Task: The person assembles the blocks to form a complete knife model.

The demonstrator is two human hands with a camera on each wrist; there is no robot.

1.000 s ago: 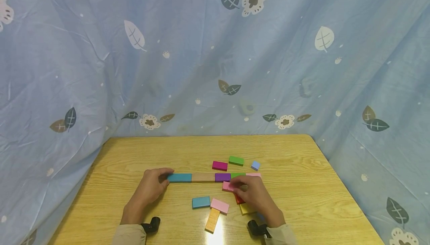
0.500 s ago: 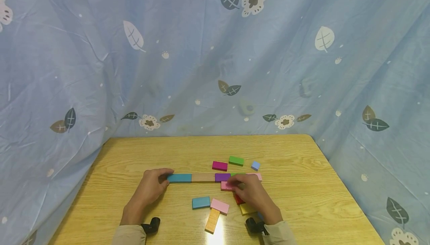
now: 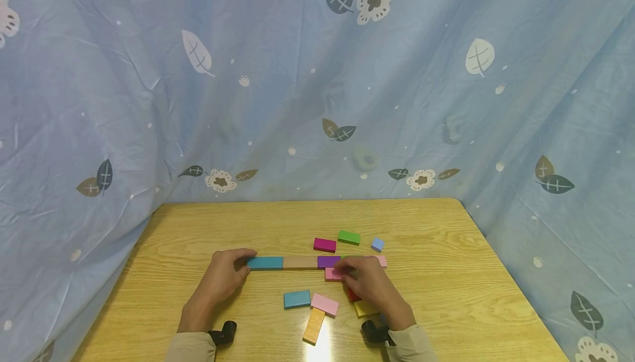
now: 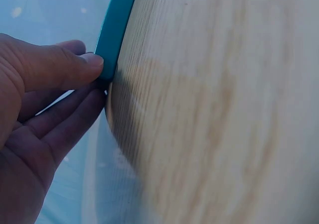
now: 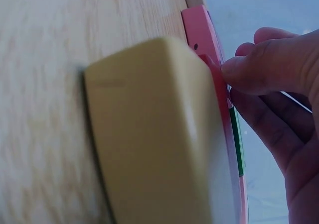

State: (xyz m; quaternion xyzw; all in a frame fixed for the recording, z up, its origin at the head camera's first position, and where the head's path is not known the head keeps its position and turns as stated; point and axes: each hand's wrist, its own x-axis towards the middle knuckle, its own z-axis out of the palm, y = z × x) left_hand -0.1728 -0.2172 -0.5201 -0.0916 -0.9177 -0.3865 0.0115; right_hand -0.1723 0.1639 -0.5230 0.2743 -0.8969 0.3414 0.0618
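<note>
A straight row of blocks runs across the table: a blue block (image 3: 266, 263), a natural wood block (image 3: 300, 263), a purple block (image 3: 329, 262), then a green one partly covered and a pale pink one (image 3: 381, 261). At the row's left end my left hand (image 3: 225, 275) pinches the blue block's end between thumb and fingers; the left wrist view shows the thumb (image 4: 84, 69) on its near side. My right hand (image 3: 369, 282) holds a pink block (image 3: 333, 275) against the near side of the purple one. Its right part is hidden by the fingers.
Under the right hand lie a red block (image 3: 354, 295) and a yellow block (image 3: 365, 309). Nearer me are a blue block (image 3: 296, 299), a pink block (image 3: 324, 304) and an orange block (image 3: 313, 327). Behind the row sit magenta (image 3: 324, 245), green (image 3: 349, 237) and light blue (image 3: 377, 244) blocks.
My right hand has slid the pink block slightly left along the row's near side. The left hand has stayed at the blue block's end.
</note>
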